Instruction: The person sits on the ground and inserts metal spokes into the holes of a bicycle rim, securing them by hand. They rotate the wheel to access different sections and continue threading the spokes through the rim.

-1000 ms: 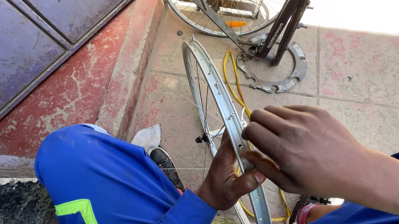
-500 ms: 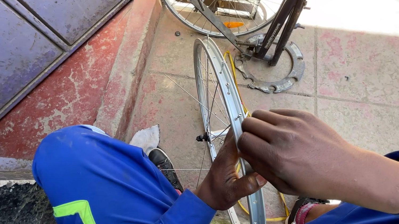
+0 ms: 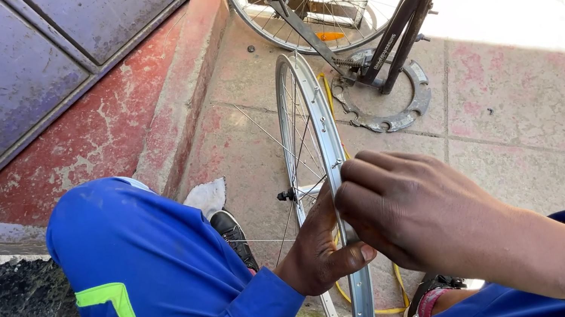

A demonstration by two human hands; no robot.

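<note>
A bare silver bicycle wheel rim (image 3: 305, 101) with thin spokes and a hub (image 3: 287, 196) stands upright on the floor between my knees. My left hand (image 3: 319, 251) grips the rim from the left side, thumb laid across its edge. My right hand (image 3: 414, 213) rests curled over the rim from the right, fingertips on the metal. Whatever the fingers pinch is hidden. A yellow strip (image 3: 328, 97) loops behind the rim. My blue trouser leg (image 3: 141, 274) with a green stripe fills the lower left.
An upside-down bicycle frame (image 3: 409, 3) with another spoked wheel (image 3: 317, 0) stands ahead. A toothed metal ring (image 3: 395, 98) lies on the tiled floor under it. A purple metal door (image 3: 15, 66) and red step (image 3: 175, 108) are on the left. A white rag (image 3: 206, 196) lies by my black shoe (image 3: 232, 234).
The wheel rim has shifted slightly right and turned in my hands; my right fingers have slid along the rim. Both hands stay on it.
</note>
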